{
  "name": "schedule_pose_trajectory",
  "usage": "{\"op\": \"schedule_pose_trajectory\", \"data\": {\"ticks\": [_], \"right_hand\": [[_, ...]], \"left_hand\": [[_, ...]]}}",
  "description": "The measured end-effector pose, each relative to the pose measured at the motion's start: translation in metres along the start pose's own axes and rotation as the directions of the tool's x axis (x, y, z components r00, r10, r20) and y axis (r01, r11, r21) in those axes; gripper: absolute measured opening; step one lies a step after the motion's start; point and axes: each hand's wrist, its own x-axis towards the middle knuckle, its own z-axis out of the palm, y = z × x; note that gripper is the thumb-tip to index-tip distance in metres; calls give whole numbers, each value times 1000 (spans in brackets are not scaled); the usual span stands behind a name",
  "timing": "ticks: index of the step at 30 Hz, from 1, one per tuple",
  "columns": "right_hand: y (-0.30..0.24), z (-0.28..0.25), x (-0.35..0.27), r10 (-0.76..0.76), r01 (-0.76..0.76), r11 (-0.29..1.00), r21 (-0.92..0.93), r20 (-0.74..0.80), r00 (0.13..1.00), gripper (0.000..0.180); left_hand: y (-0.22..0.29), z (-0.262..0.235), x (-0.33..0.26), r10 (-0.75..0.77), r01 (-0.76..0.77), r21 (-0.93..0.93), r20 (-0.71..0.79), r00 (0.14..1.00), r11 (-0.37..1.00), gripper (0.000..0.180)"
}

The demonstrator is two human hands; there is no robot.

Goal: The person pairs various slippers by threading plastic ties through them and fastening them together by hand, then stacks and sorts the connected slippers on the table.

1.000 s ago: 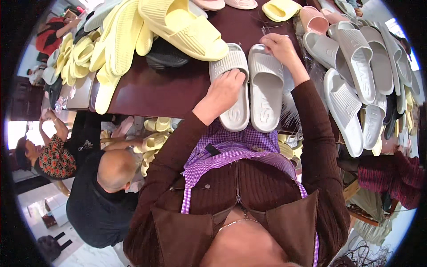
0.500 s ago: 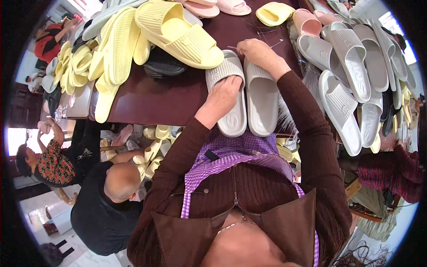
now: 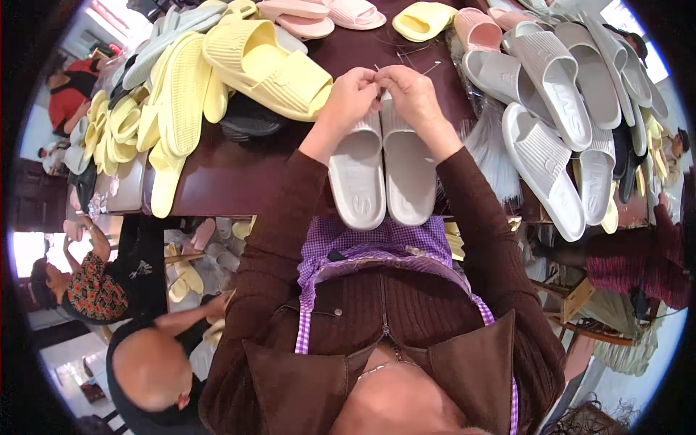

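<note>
Two grey slide slippers lie side by side at the table's near edge, soles down, heels toward me: the left slipper [image 3: 357,183] and the right slipper [image 3: 411,181]. Over their toe ends, my left hand [image 3: 351,105] and my right hand [image 3: 415,101] meet, fingertips pinched together. A bit of thin strand shows at my right fingertips; what my left fingers grip is hidden. My hands also cover most of the slippers' straps. Just left of my left hand lies a large yellow slide slipper [image 3: 272,69].
Yellow slippers [image 3: 183,94] pile up on the left, with a black slipper [image 3: 250,116] beneath. Grey slippers [image 3: 547,87] heap on the right, beside a bundle of clear strands [image 3: 493,159]. Pink slippers [image 3: 355,13] lie at the back. Another person [image 3: 152,370] sits at lower left.
My left hand has come out of the left slipper's opening and moved forward to meet my right hand at the toe ends. The person at lower left has shifted, with an arm now stretched out.
</note>
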Motion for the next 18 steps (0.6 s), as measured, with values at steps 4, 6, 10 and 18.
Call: {"op": "schedule_pose_trajectory", "data": {"ticks": [4, 6, 10, 18], "right_hand": [[-1, -4, -8, 161, -162, 985, 61, 20, 987, 8], [-1, -3, -12, 248, -240, 952, 189, -17, 969, 10], [-7, -4, -17, 433, -362, 823, 438, -69, 899, 12], [-14, -4, -21, 264, -214, 937, 277, -154, 952, 11]], "left_hand": [[-6, 9, -5, -68, 64, -48, -93, 993, 997, 17], [-11, 9, -6, -49, 41, -74, -109, 993, 996, 17], [-20, 8, -7, -3, -18, -133, -157, 988, 991, 16], [-15, 9, -13, 40, -82, -236, -176, 984, 968, 14]]}}
